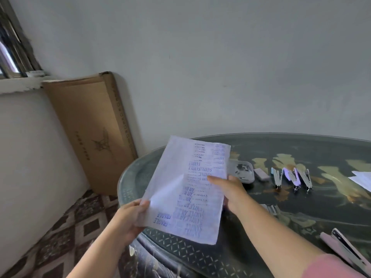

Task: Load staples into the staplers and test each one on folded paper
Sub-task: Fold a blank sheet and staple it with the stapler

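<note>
The left hand (130, 217) pinched the lower corner of the paper (176, 163) and the right hand (232, 192) gripped its right edge, holding it above the rim of the table (128, 183). It looked thin and floppy (one layer curled up), so opposite edges seemed the best hold. Three staplers (294, 177) lay open beyond.

This looks like a room in a home: a round dark glass-topped table with a gold floral pattern (321, 205) stands in a corner of plain whitish painted walls (200, 67), over a brown-and-cream diamond-patterned tiled floor (66, 233). A flat brown cardboard box (86, 121) leans against the wall (printed side out) beside a metal-framed window (10, 51).
</note>
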Demonstrator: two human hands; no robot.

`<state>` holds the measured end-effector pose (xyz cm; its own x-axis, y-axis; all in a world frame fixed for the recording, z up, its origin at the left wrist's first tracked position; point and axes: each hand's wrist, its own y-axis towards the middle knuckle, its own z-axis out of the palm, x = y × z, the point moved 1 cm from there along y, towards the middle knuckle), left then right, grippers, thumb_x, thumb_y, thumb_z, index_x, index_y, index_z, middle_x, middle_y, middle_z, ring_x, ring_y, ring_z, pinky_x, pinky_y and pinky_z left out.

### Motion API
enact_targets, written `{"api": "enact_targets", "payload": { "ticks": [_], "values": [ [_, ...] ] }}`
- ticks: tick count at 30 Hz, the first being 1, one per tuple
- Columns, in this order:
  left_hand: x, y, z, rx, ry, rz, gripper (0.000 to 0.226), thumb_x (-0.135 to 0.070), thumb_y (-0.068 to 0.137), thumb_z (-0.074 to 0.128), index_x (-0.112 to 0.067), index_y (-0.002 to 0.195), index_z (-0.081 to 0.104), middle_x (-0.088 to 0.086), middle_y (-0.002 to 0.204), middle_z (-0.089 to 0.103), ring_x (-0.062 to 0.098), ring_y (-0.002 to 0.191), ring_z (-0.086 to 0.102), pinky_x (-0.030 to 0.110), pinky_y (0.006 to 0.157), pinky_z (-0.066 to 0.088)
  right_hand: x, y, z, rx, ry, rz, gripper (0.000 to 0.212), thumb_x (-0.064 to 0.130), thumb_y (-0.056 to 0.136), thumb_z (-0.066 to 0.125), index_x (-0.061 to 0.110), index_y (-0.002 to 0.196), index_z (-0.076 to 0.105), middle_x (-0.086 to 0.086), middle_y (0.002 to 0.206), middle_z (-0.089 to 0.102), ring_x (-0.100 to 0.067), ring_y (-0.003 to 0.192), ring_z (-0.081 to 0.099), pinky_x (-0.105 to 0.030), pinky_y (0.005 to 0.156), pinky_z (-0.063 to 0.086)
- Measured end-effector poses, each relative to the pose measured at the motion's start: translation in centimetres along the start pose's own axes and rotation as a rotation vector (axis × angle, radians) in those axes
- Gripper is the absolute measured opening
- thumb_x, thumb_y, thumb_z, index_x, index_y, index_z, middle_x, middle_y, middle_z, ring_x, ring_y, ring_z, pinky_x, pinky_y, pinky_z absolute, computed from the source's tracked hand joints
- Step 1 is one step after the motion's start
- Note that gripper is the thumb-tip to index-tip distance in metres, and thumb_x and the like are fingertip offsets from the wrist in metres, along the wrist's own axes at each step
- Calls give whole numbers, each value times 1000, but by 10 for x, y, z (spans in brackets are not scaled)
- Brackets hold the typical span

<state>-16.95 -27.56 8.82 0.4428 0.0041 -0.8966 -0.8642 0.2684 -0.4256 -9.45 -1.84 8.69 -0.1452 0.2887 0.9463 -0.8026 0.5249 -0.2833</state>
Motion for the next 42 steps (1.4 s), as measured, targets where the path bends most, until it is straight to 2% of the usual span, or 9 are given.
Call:
{"api": "enact_targets", "payload": {
  "ticks": [3,10,18,26,29,32,36,39,42],
  "values": [
    [16,-29,24,102,212,11,13,-8,89,62,0,100,64,14,83,70,23,62,63,23,49,51,5,-19,-44,-20,17,-62,28,-3,77,74,8,102,71,-9,100,74,-29,94,70,-49,92,53],
    [32,-58,111,441,336,137,34,-9,83,70,-13,114,59,11,104,73,25,92,71,31,73,58,14,-86,-168,124,-70,-39,35,-2,77,73,7,111,68,-11,107,73,-28,97,70,-42,84,55],
    [63,-49,189,347,434,270,21,4,80,70,-3,98,65,16,96,72,31,90,69,46,83,57,13,-101,-230,-22,-233,-118,31,3,78,75,7,108,68,-5,105,74,-20,94,71,-34,76,56],
    [73,-48,186,380,750,525,16,5,74,74,-11,75,69,-5,88,74,4,84,70,15,67,53,2,-110,-252,102,-548,-278,21,-3,83,66,12,85,80,-2,100,71,-15,90,68,-19,69,52],
    [73,-45,180,316,855,625,20,4,76,71,-15,79,72,-8,82,72,-9,71,64,5,62,46,-11,-118,-254,146,-1127,-552,51,-7,87,61,39,108,72,19,110,61,2,101,55,-24,95,46],
    [74,-41,169,304,921,671,20,3,79,69,-15,87,75,-8,84,71,-15,71,60,2,62,43,-30,-115,-256,107,-1555,-1020,76,-23,64,70,32,117,69,3,113,69,-22,99,63,-37,86,54],
    [71,-36,157,353,977,657,39,10,86,56,-23,99,72,-12,94,71,-16,86,60,5,81,46,-36,-116,-254,75,-1635,-1159,80,-23,60,71,27,122,66,-3,115,68,-28,97,62,-38,84,53],
    [64,-40,155,385,734,465,42,9,93,40,-18,103,69,1,107,72,6,99,67,30,98,50,-38,-122,-252,96,-1672,-1215,68,-19,72,57,23,125,64,-7,118,67,-29,98,63,-41,89,52],
    [65,-59,156,449,704,542,22,-25,94,57,-28,114,66,-8,114,69,-3,100,64,16,91,48,-41,-132,-248,126,-1704,-1254,60,-5,91,23,20,125,64,-9,122,65,-28,103,64,-44,97,48]
  ]
}}
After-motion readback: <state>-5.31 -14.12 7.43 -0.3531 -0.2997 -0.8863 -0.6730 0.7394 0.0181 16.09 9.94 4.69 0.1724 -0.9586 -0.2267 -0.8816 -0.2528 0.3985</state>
